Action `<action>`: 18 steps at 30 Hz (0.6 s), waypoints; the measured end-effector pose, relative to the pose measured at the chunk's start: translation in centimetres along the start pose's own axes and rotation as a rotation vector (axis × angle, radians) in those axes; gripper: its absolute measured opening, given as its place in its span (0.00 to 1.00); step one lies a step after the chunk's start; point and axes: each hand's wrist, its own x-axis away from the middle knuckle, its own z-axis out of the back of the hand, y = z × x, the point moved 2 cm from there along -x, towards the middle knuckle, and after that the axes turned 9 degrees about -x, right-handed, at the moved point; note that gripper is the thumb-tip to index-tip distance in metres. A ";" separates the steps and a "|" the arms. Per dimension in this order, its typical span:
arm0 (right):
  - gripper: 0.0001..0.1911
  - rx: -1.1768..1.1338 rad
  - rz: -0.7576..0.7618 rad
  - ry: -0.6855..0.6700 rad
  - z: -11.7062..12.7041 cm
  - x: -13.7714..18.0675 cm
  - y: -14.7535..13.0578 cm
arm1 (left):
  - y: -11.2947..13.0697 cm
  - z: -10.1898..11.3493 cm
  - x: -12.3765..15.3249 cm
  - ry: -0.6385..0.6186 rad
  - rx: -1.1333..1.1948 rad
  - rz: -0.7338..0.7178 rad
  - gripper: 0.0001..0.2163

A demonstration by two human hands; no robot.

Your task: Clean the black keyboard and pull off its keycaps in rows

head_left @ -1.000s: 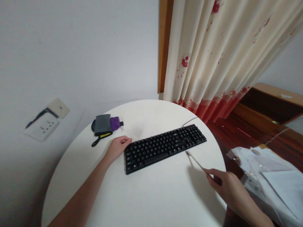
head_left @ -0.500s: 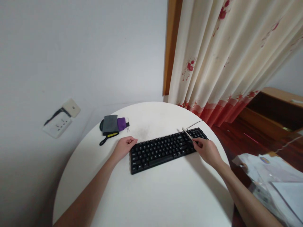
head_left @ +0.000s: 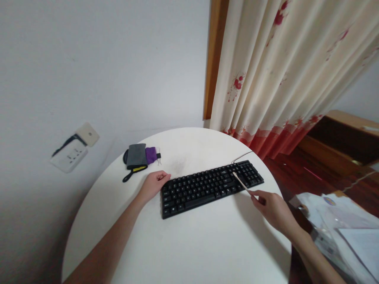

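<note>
A black keyboard lies at a slant across the round white table. My left hand rests at its upper left corner, fingers curled, with the fingertips against the keyboard's edge. In my right hand, thumb and fingers pinch a thin, pale cotton swab. The swab's slightly thicker tip is over the keys toward the right end, just left of the number pad; whether it touches them I cannot tell. Behind my left hand lie a grey folded cloth and a purple cloth piece.
The table stands by a wall with a power socket. A thin cable runs from the keyboard's back. A floral curtain hangs behind on the right. Plastic bags and papers lie beside the table at right.
My right hand has moved right and toward me, drawing the cotton swab's tip from beyond the keyboard's back edge onto the keys. My left hand stays at the keyboard's corner.
</note>
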 end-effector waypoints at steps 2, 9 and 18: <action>0.20 0.001 -0.024 -0.011 0.1 1.5 0.7 | 0.2 0.1 0.0 0.001 -0.015 0.011 0.19; 0.20 -0.003 -0.049 -0.006 -0.1 5.5 2.6 | 0.2 0.1 0.0 0.000 -0.023 0.010 0.19; 0.24 -0.208 0.014 0.176 3.0 5.6 2.3 | -0.2 0.0 -0.1 0.004 -0.020 0.002 0.19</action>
